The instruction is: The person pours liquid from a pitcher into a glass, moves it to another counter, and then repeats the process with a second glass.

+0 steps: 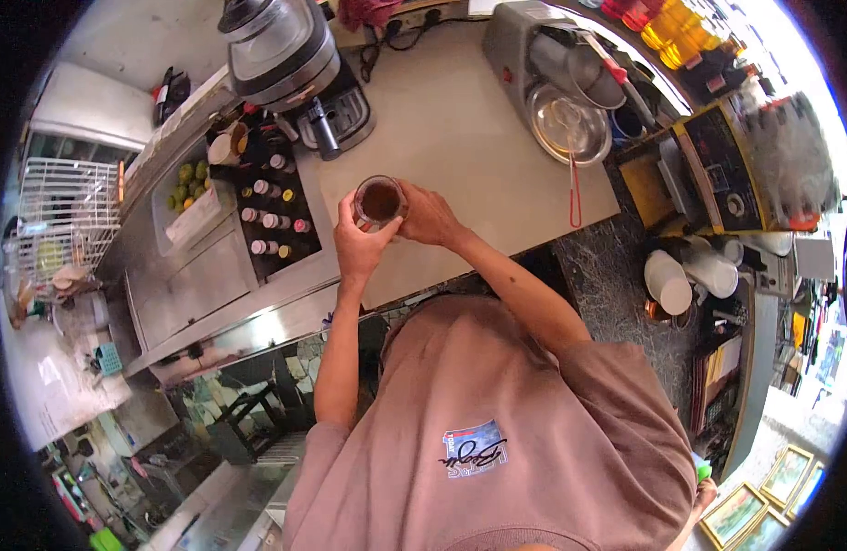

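A clear glass (381,202) with dark brown liquid in it is held between my two hands, above the near left part of the counter. My left hand (361,241) is closed around its left and near side, thumb toward me. On the other side my right hand (427,215) wraps the glass, its fingers partly hidden behind it. Beyond the hands stands an espresso machine (299,78), its portafilter handle (325,133) pointing toward me.
Left of the hands, several capped bottles (272,220) stand in a recess beside a bin of green and orange fruit (189,184). A metal bowl (593,138) with a red-handled strainer (574,188) sits back right, by a grey machine (510,55). White cups (668,283) lie at right.
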Available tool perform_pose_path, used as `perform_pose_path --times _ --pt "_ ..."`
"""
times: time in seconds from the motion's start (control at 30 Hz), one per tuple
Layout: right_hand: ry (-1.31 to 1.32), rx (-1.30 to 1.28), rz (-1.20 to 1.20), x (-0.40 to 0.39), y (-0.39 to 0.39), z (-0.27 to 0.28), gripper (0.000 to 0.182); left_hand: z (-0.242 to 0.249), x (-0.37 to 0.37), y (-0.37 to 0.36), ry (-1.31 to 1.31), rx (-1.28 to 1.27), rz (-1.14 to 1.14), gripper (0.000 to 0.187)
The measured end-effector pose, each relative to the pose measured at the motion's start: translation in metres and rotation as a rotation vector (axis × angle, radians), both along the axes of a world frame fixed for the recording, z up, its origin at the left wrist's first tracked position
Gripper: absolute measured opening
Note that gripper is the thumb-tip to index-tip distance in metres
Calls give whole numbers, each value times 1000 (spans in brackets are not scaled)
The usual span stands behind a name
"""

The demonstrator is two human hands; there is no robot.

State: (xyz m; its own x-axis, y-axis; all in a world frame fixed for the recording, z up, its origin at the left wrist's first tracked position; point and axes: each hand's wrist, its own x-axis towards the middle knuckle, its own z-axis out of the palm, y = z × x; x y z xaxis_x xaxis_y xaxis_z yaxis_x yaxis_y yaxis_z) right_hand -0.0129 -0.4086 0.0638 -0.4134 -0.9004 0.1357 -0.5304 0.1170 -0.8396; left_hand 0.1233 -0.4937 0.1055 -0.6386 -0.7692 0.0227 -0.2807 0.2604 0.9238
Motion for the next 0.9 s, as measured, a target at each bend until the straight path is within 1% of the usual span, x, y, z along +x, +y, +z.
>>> perform_pose_path --times 0.1,0.33,0.43,0.5,0.53,0.6,0.73,0.8,0.83,0.9 --pt "65 -77 15 2 -20 -11 72 1 3 -16 -9 -5 27 75" --pt "93 -67 67 5 -50 -4 75 5 11 -43 -26 0 38 78" --pt "46 -15 50 7 -58 -6 75 -1 13 -54 -19 38 48 78" --pt "94 -49 25 9 -61 -8 75 -6 15 -62 65 26 -18 79" --pt "95 -49 31 10 -64 -10 75 -7 16 -67 66 27 -12 79" --pt "135 -52 -36 12 -72 -12 75 -6 19 -74 47 35 -69 77" --pt "160 -24 -50 15 -80 -10 76 -4 21 -85 34 28 -55 75" --pt "168 15 -94 18 -85 -8 75 -5 22 -89 85 136 -71 75" --pt "170 16 -91 20 -86 -7 75 -11 23 -91 87 138 -68 75" --pt "167 27 -137 23 -88 -6 73 -24 23 -96 278 282 -116 75"
